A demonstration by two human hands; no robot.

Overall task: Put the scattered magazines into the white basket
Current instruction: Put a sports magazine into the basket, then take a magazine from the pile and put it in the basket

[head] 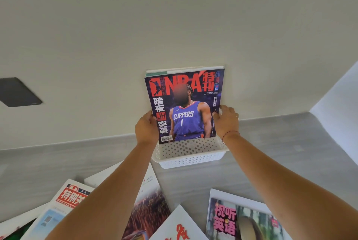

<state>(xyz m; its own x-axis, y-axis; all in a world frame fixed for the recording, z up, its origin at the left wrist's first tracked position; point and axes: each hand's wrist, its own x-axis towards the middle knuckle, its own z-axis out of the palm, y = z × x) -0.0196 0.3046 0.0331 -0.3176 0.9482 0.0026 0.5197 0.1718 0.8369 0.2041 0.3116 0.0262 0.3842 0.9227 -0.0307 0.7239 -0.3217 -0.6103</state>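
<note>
Both hands, left (146, 127) and right (226, 120), pinched an upright magazine (185, 106) in the far basket (190, 155); released, it might topple the basket.

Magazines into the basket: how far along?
Done: at least one magazine already stands behind the NBA issue. In hand: both the left hand and right hand hold the NBA magazine upright in the white basket. Left: several magazines, including the red-titled one and the English-listening one, lie on the table.
</note>
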